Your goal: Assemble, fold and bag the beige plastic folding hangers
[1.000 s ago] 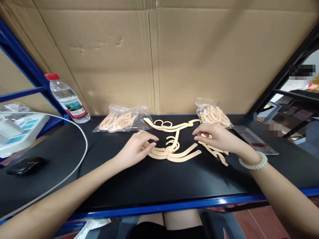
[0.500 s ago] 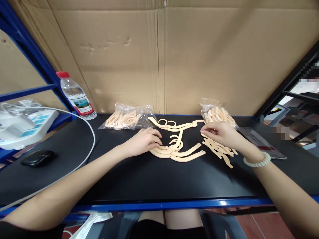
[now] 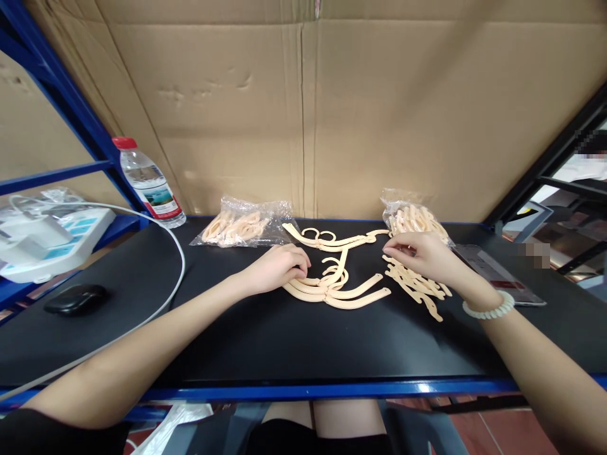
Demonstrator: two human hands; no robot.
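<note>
The left hand (image 3: 277,268) rests on the left end of the hanger pile (image 3: 339,292) with its fingers curled down, maybe to stop the pile sliding. I cannot tell if they grip it. Just right of the pile, the right hand (image 3: 420,256) sits over the small pieces (image 3: 420,289), fingertips pinched together on something hidden.

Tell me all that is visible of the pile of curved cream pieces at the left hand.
The pile of curved cream pieces looks like plastic: several long arched arms stacked flat on the black table, with small hook shapes on top. The left hand rests its fingertips on the pile's left end.
</note>
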